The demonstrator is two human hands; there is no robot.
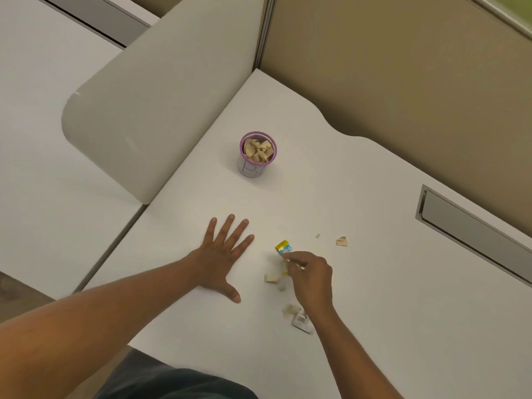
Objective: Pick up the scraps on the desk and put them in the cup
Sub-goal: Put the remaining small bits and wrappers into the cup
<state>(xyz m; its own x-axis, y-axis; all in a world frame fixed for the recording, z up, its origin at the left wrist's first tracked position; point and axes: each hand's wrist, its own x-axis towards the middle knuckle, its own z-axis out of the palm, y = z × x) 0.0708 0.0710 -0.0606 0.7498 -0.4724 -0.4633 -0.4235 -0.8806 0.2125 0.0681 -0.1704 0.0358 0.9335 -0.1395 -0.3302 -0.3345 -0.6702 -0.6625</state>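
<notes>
A purple-rimmed cup (pixel 253 168) stands on the white desk (pixel 374 283), filled with crumpled tan paper. My left hand (pixel 221 257) lies flat on the desk, fingers spread, holding nothing. My right hand (pixel 309 275) pinches a yellow and blue scrap (pixel 283 246) at its fingertips. Several tan scraps lie around that hand: one (pixel 271 278) to its left, one (pixel 341 241) to the upper right, a tiny bit (pixel 317 235), and a tan piece (pixel 290 310) with a white and grey scrap (pixel 302 323) by my wrist.
A rounded grey divider panel (pixel 161 105) rises left of the cup. A tan partition wall (pixel 403 82) runs behind the desk. A grey cable slot (pixel 472 234) sits at the desk's right side. The desk's front edge is close to my body.
</notes>
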